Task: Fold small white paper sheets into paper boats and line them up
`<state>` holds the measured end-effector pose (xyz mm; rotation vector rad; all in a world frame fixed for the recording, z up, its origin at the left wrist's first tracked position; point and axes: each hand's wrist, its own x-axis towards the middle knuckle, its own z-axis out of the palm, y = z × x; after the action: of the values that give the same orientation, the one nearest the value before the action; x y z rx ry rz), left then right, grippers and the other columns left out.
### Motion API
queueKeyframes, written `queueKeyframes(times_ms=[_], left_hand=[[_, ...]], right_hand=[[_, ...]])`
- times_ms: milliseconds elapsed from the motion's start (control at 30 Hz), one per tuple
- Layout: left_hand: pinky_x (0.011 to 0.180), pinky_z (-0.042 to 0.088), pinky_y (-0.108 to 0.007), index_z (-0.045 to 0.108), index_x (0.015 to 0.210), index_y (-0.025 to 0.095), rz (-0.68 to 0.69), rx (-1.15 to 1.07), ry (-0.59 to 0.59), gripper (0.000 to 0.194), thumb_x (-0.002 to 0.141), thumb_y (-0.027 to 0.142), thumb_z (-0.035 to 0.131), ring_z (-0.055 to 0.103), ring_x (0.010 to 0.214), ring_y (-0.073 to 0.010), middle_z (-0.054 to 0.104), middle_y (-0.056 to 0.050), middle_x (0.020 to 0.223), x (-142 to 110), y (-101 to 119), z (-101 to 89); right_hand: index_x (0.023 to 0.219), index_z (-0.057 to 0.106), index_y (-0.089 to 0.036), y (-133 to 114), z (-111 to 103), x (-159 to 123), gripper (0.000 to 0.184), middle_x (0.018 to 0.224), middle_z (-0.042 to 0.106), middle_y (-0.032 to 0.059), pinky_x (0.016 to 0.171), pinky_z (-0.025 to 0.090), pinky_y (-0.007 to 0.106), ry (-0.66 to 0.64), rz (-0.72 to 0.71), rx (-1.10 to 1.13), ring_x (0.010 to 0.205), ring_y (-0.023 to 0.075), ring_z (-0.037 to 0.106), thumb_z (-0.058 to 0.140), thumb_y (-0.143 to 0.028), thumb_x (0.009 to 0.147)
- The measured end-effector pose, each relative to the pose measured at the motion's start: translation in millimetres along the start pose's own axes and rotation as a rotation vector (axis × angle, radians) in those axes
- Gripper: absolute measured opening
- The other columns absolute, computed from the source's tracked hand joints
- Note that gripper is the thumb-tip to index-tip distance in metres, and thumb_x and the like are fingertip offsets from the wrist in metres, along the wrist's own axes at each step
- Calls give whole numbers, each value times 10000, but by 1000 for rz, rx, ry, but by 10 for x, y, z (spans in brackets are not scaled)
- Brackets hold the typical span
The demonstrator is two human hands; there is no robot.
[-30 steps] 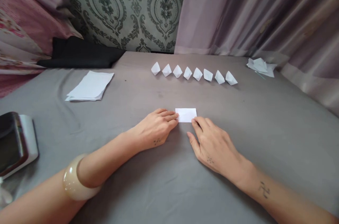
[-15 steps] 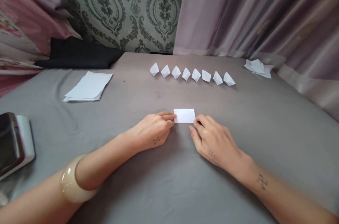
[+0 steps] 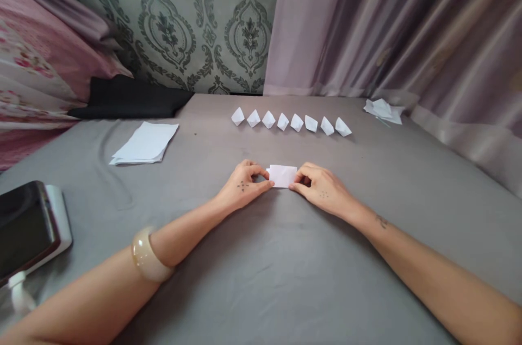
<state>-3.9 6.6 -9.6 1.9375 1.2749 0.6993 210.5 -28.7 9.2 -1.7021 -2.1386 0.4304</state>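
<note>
A small folded white paper rectangle (image 3: 283, 175) lies on the grey cloth (image 3: 261, 258) in the middle. My left hand (image 3: 243, 187) pinches its left end with thumb and fingers closed. My right hand (image 3: 318, 188) pinches its right end the same way. The paper's near edge looks slightly lifted off the cloth. A pale bangle (image 3: 145, 255) sits on my left wrist.
Several folded white paper boats (image 3: 290, 121) stand in a row behind the hands. A stack of white sheets (image 3: 143, 143) lies at the left, crumpled paper scraps (image 3: 382, 110) at the far right. A dark phone on a white stand (image 3: 28, 228) sits near left. Curtains and a black cloth (image 3: 128, 98) border the back.
Both hands have gone from resting flat beside the paper to pinching its two ends. The view has pulled back a little, so the arms reach farther out.
</note>
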Motion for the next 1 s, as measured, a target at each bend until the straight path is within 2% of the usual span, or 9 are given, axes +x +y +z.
queueKeyframes(times_ms=[100, 200, 267, 333, 400, 500, 600, 767, 1000], left_hand=[[710, 485, -310, 704, 819, 201, 57, -19, -6, 236, 736, 415, 653, 550, 741, -143, 590, -62, 1038, 6, -41, 28], [774, 495, -337, 702, 807, 201, 109, 57, 53, 165, 774, 348, 634, 582, 844, -174, 583, -85, 1139, -26, -18, 28], [845, 483, -372, 695, 812, 197, 210, 185, 160, 121, 804, 275, 603, 568, 970, -210, 547, -104, 1228, -57, 8, 17], [893, 465, -403, 683, 835, 189, 351, 334, 253, 135, 839, 222, 552, 533, 1055, -233, 506, -122, 1291, -83, 18, 5], [899, 462, -419, 668, 854, 178, 474, 451, 301, 166, 865, 197, 504, 521, 1070, -241, 491, -139, 1310, -101, 10, 1], [891, 467, -430, 654, 855, 166, 550, 531, 312, 164, 860, 170, 491, 538, 1060, -256, 523, -150, 1284, -120, 2, 12], [855, 489, -395, 656, 889, 175, 469, 440, 267, 172, 794, 124, 521, 589, 976, -237, 587, -119, 1216, -129, 40, 17], [602, 484, -245, 663, 992, 186, 227, 181, 100, 332, 728, 88, 487, 563, 616, -112, 658, -56, 978, -105, 130, -30], [751, 493, -310, 635, 1038, 137, 257, 327, 138, 366, 743, 52, 437, 562, 782, -174, 627, -82, 920, -100, -1, -7]], right_hand=[[800, 578, -220, -9, 73, 26, 168, 831, 602, -12, 588, 404, 273, 68, 56, -8, 654, 135, 554, 626, -381, 789], [1025, 544, -196, -29, 157, 20, 339, 1021, 579, 66, 590, 441, 304, 273, 49, -88, 742, 181, 585, 665, -374, 763], [1161, 504, -173, -57, 188, 2, 418, 1158, 520, 127, 691, 475, 336, 406, -84, -148, 916, 225, 579, 651, -294, 788], [1191, 514, -184, -93, 195, -19, 370, 1198, 494, 137, 809, 468, 361, 485, -259, -198, 1016, 237, 538, 597, -203, 830], [1127, 572, -208, -127, 193, -32, 276, 1159, 523, 117, 844, 454, 369, 528, -384, -233, 995, 227, 525, 553, -154, 857], [982, 637, -209, -151, 195, -34, 182, 1052, 593, 82, 794, 445, 345, 520, -465, -265, 910, 207, 525, 540, -113, 860], [885, 654, -192, -140, 199, -31, 174, 944, 638, 58, 746, 426, 328, 481, -490, -290, 845, 190, 530, 532, -72, 850], [875, 669, -190, -103, 197, -28, 202, 938, 669, 56, 769, 423, 330, 466, -535, -328, 856, 182, 562, 503, -76, 873], [900, 667, -169, -61, 218, -19, 209, 1080, 687, 54, 886, 435, 364, 388, -601, -342, 1033, 211, 576, 474, -89, 904]])
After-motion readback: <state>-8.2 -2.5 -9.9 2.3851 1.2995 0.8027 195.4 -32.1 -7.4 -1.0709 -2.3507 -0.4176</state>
